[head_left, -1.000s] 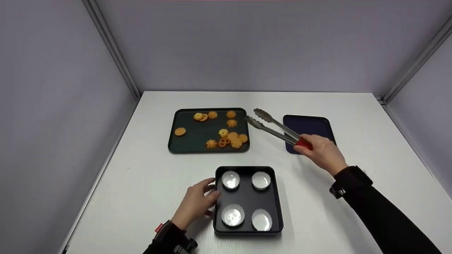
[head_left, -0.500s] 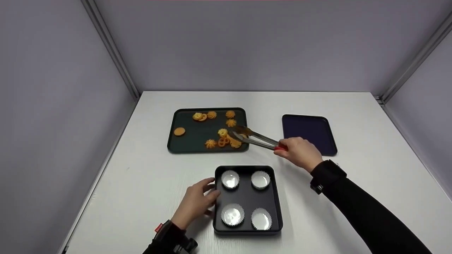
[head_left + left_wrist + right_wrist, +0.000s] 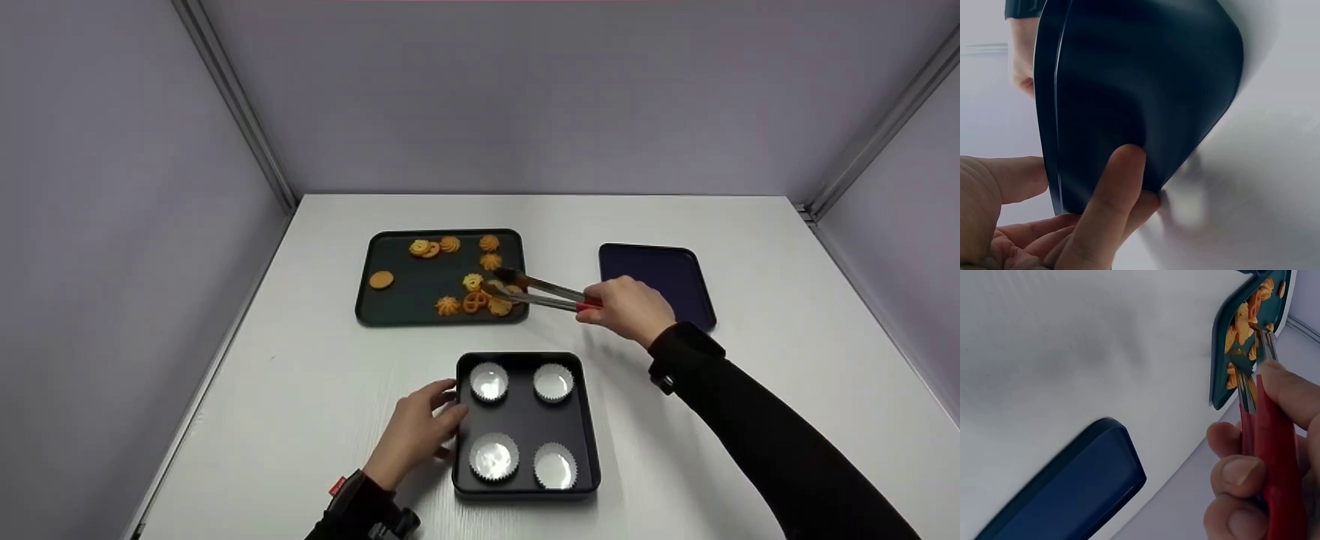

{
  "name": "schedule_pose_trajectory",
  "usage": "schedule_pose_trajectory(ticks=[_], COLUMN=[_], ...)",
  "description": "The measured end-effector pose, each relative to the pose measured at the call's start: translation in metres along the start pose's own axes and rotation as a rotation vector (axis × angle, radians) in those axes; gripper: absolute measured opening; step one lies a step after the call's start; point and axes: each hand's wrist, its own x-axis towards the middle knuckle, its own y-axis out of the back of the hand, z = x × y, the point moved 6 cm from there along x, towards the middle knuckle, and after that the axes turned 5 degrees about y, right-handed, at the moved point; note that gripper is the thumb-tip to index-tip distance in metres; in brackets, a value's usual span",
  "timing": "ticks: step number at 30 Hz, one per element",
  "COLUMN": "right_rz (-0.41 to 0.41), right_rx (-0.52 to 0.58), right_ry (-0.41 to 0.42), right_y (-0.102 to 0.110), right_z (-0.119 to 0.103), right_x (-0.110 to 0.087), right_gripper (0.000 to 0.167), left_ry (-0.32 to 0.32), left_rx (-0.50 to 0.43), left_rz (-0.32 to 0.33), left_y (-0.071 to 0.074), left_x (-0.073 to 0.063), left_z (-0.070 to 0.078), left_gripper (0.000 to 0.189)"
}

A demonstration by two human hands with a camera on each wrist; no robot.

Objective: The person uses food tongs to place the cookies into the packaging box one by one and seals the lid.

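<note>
My right hand [image 3: 630,309] grips the red handle [image 3: 1278,455] of metal tongs [image 3: 551,292]. The tips of the tongs are spread over the cookies [image 3: 499,306] at the right end of a dark green tray [image 3: 405,311]. A pretzel-shaped cookie [image 3: 475,301] and a swirl cookie [image 3: 472,282] lie close to the tips. My left hand [image 3: 416,429] holds the left wall of a black rectangular pan [image 3: 523,420], thumb at its rim and fingers [image 3: 1120,180] against the outer side. Inside the pan are several white fluted baking cups [image 3: 494,457].
A dark blue tray [image 3: 660,277] lies on the white table [image 3: 285,405] to the right of the green one. More swirl cookies [image 3: 450,244] and a round flat cookie [image 3: 381,280] are spread over the green tray. Grey panels [image 3: 525,97] enclose the table.
My right hand has moved left with the tongs, bringing their tips from beside the green tray to over its right-end cookies. The left hand and the pan have stayed in place.
</note>
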Motion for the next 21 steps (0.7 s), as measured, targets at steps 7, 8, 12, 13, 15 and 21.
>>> schedule_pose_trajectory(ticks=[7,8,12,13,15,21], right_rz=[0.001,0.005,0.038,0.049,0.074,0.127], right_rx=[-0.023,-0.026,-0.042,-0.05,-0.069,-0.093], right_ry=[0.026,0.03,0.028,0.03,0.033,0.066], right_y=[0.005,0.004,0.004,0.004,0.004,0.004], right_z=[-0.005,-0.006,-0.003,-0.002,-0.001,0.003], right_x=[0.003,0.003,0.0,-0.002,-0.005,-0.012], right_gripper=[0.019,0.018,0.013,0.013,0.014,0.02], left_ry=[-0.006,-0.007,-0.009,-0.011,-0.021,-0.026], left_rx=[0.006,0.007,0.017,0.021,0.035,0.068], left_rz=[0.006,0.006,0.008,0.011,0.02,0.042], left_y=[-0.001,-0.001,-0.001,-0.001,0.0,0.001], left_x=[0.0,-0.001,-0.001,-0.001,-0.001,0.0], left_z=[0.001,0.001,0.001,0.001,0.002,0.002], left_gripper=[0.054,0.054,0.053,0.053,0.053,0.052])
